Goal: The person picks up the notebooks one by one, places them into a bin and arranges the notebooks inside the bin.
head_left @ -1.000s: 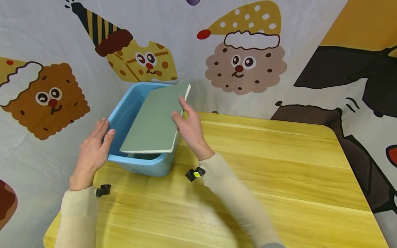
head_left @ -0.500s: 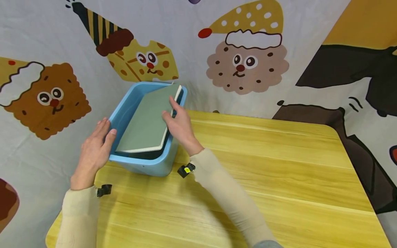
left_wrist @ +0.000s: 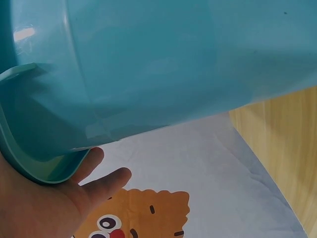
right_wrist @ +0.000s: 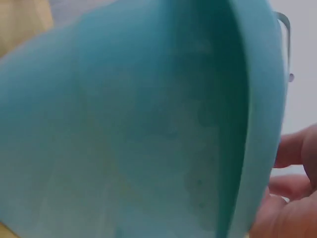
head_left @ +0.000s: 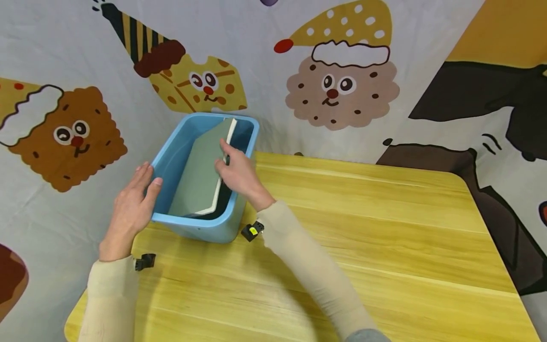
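Note:
A light blue plastic bin (head_left: 201, 230) stands at the table's back left. Inside it, a grey-green notebook (head_left: 198, 175) with white page edges lies tilted, its right edge raised. My right hand (head_left: 240, 173) pinches that right edge, thumb on the cover, above the bin's right rim. My left hand (head_left: 130, 206) rests against the bin's left rim near the front corner, fingers fairly straight. In the left wrist view, the fingers (left_wrist: 106, 186) extend beyond the rim. The right wrist view mostly shows the bin's outer wall (right_wrist: 124, 134), hiding the notebook's lower part.
The wooden table (head_left: 384, 247) stretches to the right and front of the bin. A cartoon-printed cloth (head_left: 265, 76) hangs right behind the bin and along the table's left side. What lies beneath the notebook is too dark to make out.
My right hand has moved left and lowered the notebook from across the bin's right rim down into the bin. The left hand has stayed at the rim.

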Action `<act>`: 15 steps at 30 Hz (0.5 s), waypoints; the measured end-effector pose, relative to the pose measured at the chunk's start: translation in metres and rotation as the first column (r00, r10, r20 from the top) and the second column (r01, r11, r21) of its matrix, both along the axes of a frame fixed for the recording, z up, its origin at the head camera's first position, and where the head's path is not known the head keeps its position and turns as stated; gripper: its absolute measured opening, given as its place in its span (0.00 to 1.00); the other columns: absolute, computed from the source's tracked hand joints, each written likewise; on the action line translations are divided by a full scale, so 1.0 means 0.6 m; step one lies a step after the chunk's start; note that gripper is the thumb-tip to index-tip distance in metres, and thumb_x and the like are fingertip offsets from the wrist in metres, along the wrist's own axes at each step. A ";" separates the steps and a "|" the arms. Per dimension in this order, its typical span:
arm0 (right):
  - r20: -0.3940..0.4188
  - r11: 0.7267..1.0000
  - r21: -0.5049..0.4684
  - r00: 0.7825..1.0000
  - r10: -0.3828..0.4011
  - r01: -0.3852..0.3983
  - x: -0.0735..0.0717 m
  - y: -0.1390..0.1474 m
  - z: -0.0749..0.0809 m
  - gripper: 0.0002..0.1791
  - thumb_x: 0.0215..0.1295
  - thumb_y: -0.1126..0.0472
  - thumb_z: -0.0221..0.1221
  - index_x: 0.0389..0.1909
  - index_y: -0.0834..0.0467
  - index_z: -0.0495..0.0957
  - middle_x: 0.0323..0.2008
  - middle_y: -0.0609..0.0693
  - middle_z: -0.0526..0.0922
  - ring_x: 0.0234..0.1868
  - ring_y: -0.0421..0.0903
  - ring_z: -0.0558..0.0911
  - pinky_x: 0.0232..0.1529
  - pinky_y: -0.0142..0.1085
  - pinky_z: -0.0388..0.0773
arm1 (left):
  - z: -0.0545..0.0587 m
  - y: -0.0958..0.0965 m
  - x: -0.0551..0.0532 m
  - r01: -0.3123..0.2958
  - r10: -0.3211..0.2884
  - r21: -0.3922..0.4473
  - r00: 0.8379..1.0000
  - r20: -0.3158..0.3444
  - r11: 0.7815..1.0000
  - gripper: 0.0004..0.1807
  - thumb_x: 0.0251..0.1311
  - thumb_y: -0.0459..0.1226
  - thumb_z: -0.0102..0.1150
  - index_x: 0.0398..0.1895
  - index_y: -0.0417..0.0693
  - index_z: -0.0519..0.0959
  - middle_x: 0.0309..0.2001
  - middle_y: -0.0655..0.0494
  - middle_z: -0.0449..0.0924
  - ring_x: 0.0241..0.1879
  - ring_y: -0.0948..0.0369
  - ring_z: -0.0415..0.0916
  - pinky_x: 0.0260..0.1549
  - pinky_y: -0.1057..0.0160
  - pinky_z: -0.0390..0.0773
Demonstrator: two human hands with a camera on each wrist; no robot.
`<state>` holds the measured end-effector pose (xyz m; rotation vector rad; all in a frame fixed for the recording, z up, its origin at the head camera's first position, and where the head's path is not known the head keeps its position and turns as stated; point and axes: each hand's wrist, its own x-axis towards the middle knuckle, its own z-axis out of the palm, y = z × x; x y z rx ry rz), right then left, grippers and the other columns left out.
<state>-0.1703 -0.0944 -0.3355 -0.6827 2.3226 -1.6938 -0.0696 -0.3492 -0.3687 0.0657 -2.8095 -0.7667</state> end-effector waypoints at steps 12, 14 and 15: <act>-0.175 0.995 0.093 0.984 -0.029 0.046 0.015 0.077 -0.009 0.32 0.80 0.50 0.50 0.80 0.52 0.61 0.81 0.50 0.57 0.80 0.47 0.57 0.77 0.48 0.56 | -0.004 -0.001 -0.003 0.019 -0.019 0.003 1.000 -0.003 1.000 0.41 0.83 0.57 0.29 0.80 0.32 0.52 0.82 0.36 0.46 0.81 0.40 0.40 0.75 0.34 0.44; -0.199 0.993 0.095 0.979 -0.044 0.064 0.018 0.099 -0.021 0.33 0.80 0.47 0.50 0.80 0.53 0.62 0.80 0.50 0.59 0.80 0.47 0.58 0.77 0.49 0.56 | -0.001 -0.003 -0.002 0.024 -0.024 0.000 1.000 0.004 1.000 0.41 0.83 0.57 0.29 0.80 0.31 0.52 0.82 0.36 0.45 0.81 0.39 0.39 0.75 0.34 0.43; -0.209 0.992 0.105 0.977 -0.050 0.073 0.020 0.110 -0.027 0.33 0.80 0.45 0.50 0.80 0.53 0.62 0.80 0.50 0.59 0.80 0.47 0.58 0.77 0.49 0.56 | 0.000 -0.004 -0.002 0.026 -0.025 -0.005 1.000 0.010 1.000 0.41 0.83 0.57 0.30 0.80 0.31 0.51 0.82 0.36 0.45 0.81 0.39 0.38 0.75 0.34 0.43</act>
